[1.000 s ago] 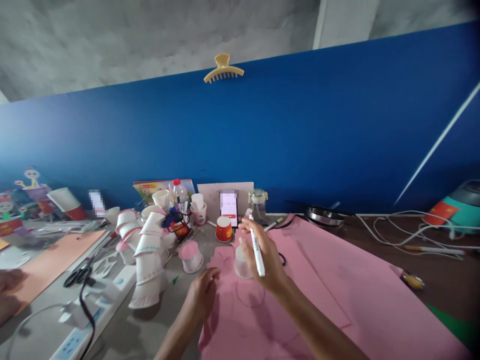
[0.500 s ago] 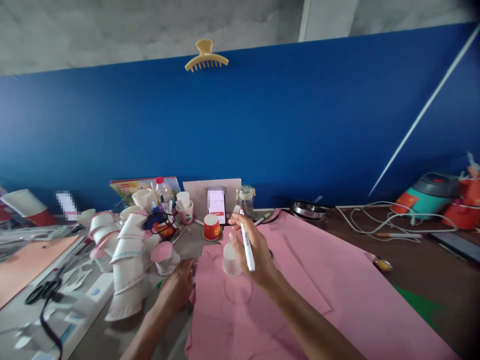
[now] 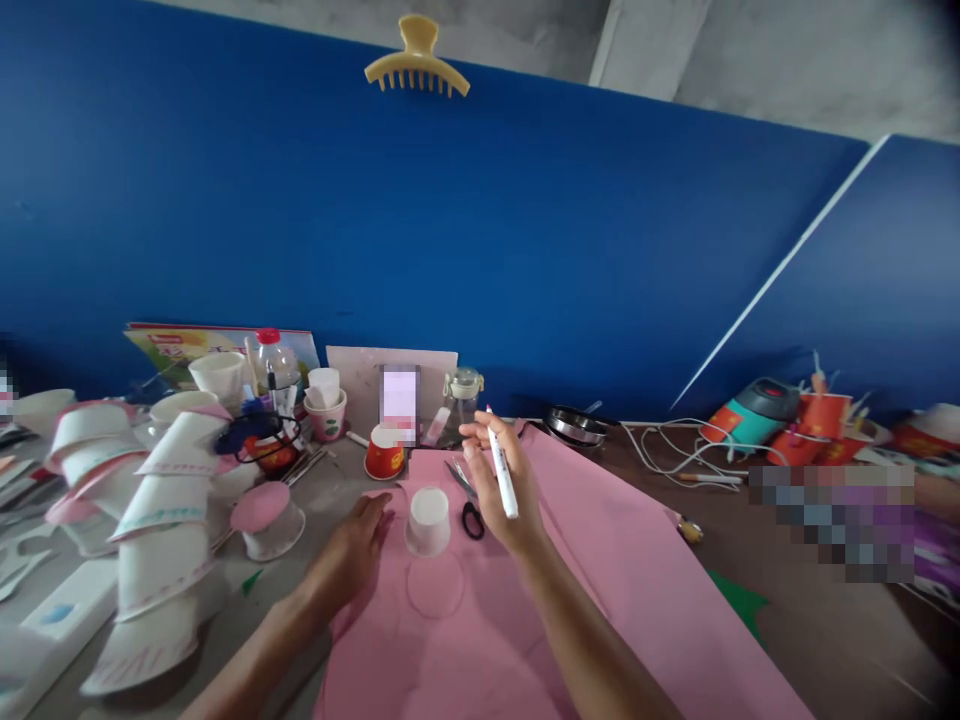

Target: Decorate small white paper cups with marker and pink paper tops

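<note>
A white marker is gripped in my right hand, raised above pink paper. My left hand lies flat at the paper's left edge, fingers stretched out. Between the two hands, a white paper cup stands upside down on the sheet. Just in front of it shows a drawn circle outline. Scissors with black handles lie beside my right hand, partly hidden by it. Left of my left hand sits a cup with a pink top.
Several stacked white paper cups lean at the left. Behind the paper stand a red cup, a phone and a lidded glass jar. White cables and a teal-and-orange object lie to the right.
The view has turned rightward and slightly down, so the things sit farther left. My right hand has moved right, away from the cup, with the marker still held. The scissors now show.
</note>
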`<state>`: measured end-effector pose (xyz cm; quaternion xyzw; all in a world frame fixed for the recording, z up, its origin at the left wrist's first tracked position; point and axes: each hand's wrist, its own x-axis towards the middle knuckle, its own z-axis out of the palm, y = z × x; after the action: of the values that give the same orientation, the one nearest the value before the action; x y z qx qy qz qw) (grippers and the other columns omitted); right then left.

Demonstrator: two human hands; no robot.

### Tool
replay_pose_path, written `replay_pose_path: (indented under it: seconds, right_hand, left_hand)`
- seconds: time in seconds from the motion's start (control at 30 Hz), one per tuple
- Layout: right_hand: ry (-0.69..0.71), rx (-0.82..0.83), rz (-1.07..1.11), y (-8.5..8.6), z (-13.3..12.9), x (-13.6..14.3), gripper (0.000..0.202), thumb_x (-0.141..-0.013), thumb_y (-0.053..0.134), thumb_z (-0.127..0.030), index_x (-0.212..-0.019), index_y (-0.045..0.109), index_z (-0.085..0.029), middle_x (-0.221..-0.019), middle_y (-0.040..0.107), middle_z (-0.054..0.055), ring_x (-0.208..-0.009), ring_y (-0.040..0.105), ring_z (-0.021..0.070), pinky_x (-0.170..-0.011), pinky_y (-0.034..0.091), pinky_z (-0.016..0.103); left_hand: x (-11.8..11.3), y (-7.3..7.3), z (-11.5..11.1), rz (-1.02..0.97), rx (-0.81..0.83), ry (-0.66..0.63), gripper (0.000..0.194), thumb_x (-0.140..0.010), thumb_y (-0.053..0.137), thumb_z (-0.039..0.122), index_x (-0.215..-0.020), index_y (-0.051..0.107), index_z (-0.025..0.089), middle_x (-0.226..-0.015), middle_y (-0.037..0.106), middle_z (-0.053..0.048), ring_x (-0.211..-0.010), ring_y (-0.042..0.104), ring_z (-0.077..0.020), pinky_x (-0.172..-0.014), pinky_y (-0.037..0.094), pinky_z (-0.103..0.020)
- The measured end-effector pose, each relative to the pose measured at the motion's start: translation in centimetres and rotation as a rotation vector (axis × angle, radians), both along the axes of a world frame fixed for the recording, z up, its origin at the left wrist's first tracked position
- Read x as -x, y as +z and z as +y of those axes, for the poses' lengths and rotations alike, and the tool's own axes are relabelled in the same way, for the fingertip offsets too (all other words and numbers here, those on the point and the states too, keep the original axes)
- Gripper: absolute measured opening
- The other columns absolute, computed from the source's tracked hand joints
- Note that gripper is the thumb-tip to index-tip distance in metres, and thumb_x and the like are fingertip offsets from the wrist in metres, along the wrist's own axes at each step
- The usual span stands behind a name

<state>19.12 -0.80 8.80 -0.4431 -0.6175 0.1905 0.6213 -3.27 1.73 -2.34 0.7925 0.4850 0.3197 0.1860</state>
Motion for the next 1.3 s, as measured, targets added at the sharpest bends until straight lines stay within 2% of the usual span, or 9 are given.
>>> replay_pose_path:
  seconds: [0.13,0.23,0.43,0.53,0.67,0.83,0.97,1.03,1.3]
  right_hand:
    - [-0.005,0.016,-0.001,-0.6,0.5,-0.3,0.035,-0.093,0.054,-0.03,-0.126,0.051,-0.02,-0.114,0.067,0.013,-0.099,0.066,0.0222,-0.084,0.057,0.038]
    - [-0.002,0.035,-0.002,-1.0,0.7,-0.2,0.036,-0.092,0.055,-0.029,-0.127,0.05,-0.019,-0.114,0.067,0.013,-0.098,0.066,0.022,-0.085,0.057,0.038]
    - [0.006,0.084,0.011,-1.6,1.1,-0.2,0.037,-0.093,0.055,-0.032,-0.128,0.05,-0.02,-0.115,0.067,0.014,-0.098,0.067,0.0229,-0.086,0.056,0.041]
    - [0.022,0.095,0.029,-1.9,1.3,-0.3,0.037,-0.093,0.055,-0.032,-0.128,0.05,-0.02,-0.116,0.066,0.014,-0.099,0.067,0.023,-0.089,0.055,0.042]
    - [0.01,0.117,0.038,-1.8,1.2,-0.3,0.036,-0.093,0.055,-0.031,-0.127,0.05,-0.02,-0.116,0.067,0.013,-0.101,0.066,0.0225,-0.089,0.055,0.04]
    - [0.048,0.165,-0.066,-1.4,0.9,-0.5,0.038,-0.094,0.055,-0.031,-0.13,0.051,-0.021,-0.116,0.068,0.011,-0.102,0.066,0.0212,-0.09,0.054,0.037]
    - [0.284,0.296,-0.32,-1.1,0.6,-0.7,0.046,-0.09,0.063,-0.031,-0.134,0.05,-0.024,-0.125,0.066,0.01,-0.118,0.061,0.0247,-0.099,0.049,0.04]
    - [0.341,0.339,-0.42,-1.0,0.4,-0.7,0.05,-0.089,0.066,-0.031,-0.136,0.05,-0.025,-0.13,0.063,0.011,-0.122,0.059,0.0273,-0.1,0.048,0.042]
    - [0.287,0.285,-0.436,-0.6,0.1,-0.3,0.044,-0.092,0.059,-0.031,-0.134,0.05,-0.023,-0.116,0.069,0.01,-0.108,0.066,0.0256,-0.091,0.052,0.039]
  left_hand:
    - [0.1,0.2,-0.3,0.101,0.069,0.037,0.04,-0.088,0.046,0.025,-0.127,0.054,0.016,-0.124,0.063,-0.016,-0.097,0.068,-0.0254,-0.083,0.053,-0.038]
    - [0.4,0.7,-0.4,0.272,0.044,0.034,0.031,-0.091,0.046,0.027,-0.116,0.061,0.018,-0.119,0.065,-0.014,-0.095,0.068,-0.0268,-0.082,0.051,-0.039]
    - [-0.1,1.6,-1.6,0.244,-0.163,-0.069,0.019,-0.087,0.058,0.031,-0.098,0.064,0.017,-0.1,0.067,-0.013,-0.09,0.061,-0.0282,-0.08,0.047,-0.041]
    - [-1.1,2.7,-3.3,0.305,-0.036,-0.158,0.015,-0.09,0.056,0.031,-0.084,0.062,0.019,-0.087,0.065,-0.008,-0.081,0.057,-0.0247,-0.074,0.043,-0.039]
    - [-2.4,3.9,-5.4,0.382,0.068,-0.319,0.007,-0.089,0.056,0.024,-0.089,0.062,0.021,-0.093,0.062,-0.006,-0.088,0.053,-0.0254,-0.078,0.04,-0.041]
    - [-2.9,3.1,-6.5,0.407,0.112,-0.359,0.021,-0.087,0.058,0.02,-0.107,0.061,0.025,-0.1,0.06,-0.005,-0.091,0.051,-0.0252,-0.078,0.039,-0.039]
    - [-2.8,2.2,-6.6,0.363,0.041,-0.381,0.011,-0.09,0.052,0.019,-0.093,0.062,0.022,-0.094,0.058,-0.006,-0.085,0.05,-0.0237,-0.074,0.039,-0.038]
    - [-2.7,2.0,-6.7,0.344,-0.023,-0.411,0.012,-0.091,0.051,0.018,-0.086,0.061,0.021,-0.089,0.059,-0.006,-0.08,0.05,-0.0228,-0.07,0.039,-0.037]
    - [-2.4,1.3,-7.3,0.274,-0.291,-0.464,0.019,-0.094,0.043,0.011,-0.085,0.057,0.019,-0.089,0.064,-0.007,-0.069,0.054,-0.0192,-0.062,0.042,-0.033]
